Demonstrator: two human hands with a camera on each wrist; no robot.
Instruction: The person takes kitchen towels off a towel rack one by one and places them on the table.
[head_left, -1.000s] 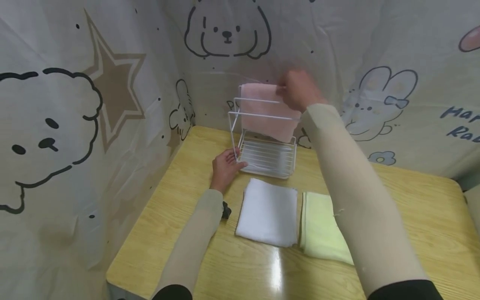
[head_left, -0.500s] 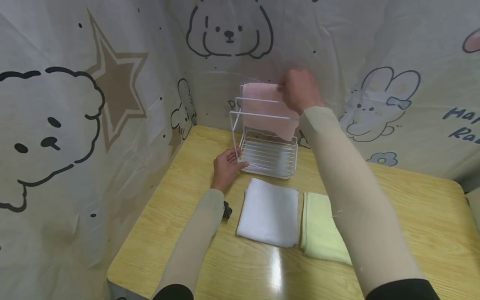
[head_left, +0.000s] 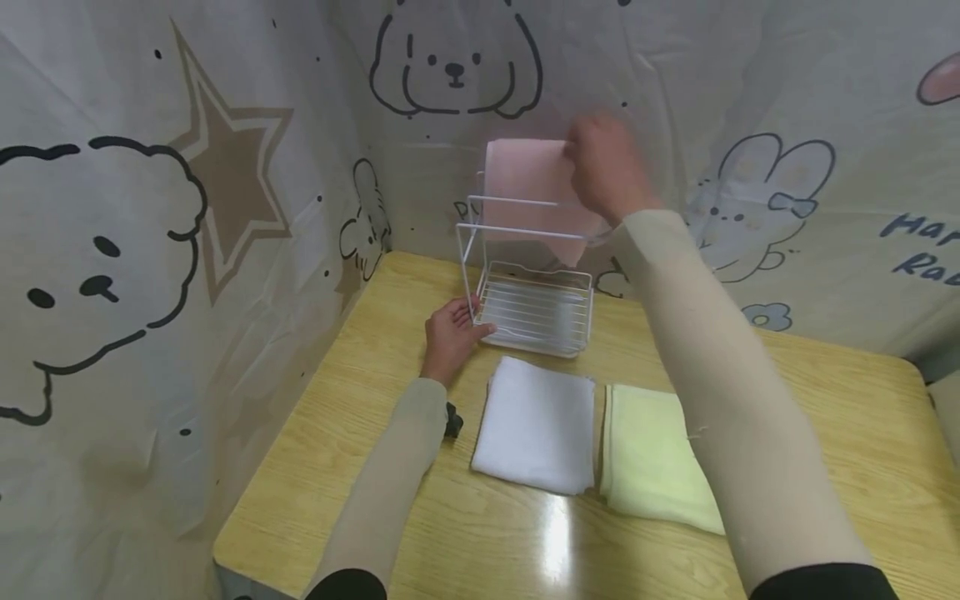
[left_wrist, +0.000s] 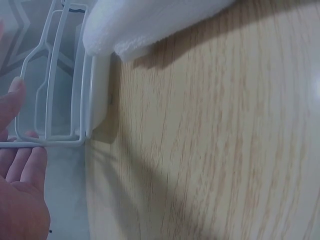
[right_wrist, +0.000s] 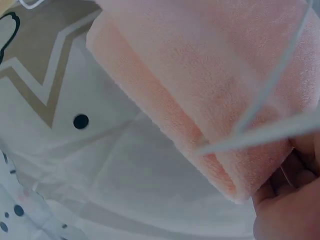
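Observation:
My right hand (head_left: 606,167) pinches the right upper corner of a folded pink towel (head_left: 525,171). The towel hangs at the back of a white wire rack (head_left: 517,344), with its top edge raised above the rack's rails. In the right wrist view the fuzzy towel (right_wrist: 200,90) fills the upper part, and the hand (right_wrist: 287,210) is at its lower right corner. Low on the rack's left side, my left hand (head_left: 450,337) grips the frame. From the left wrist, its fingers (left_wrist: 32,170) show curled behind a rack wire.
A folded white towel (head_left: 536,425) lies in front of the rack. Beside it is a folded yellow towel (head_left: 652,458), partly covered by the right forearm. Printed cloth walls (head_left: 300,108) stand behind and left of the wooden table (head_left: 322,467).
My right hand has risen and shifted slightly right, lifting the pink towel higher above the rack's back rail. The left hand has kept its hold on the rack.

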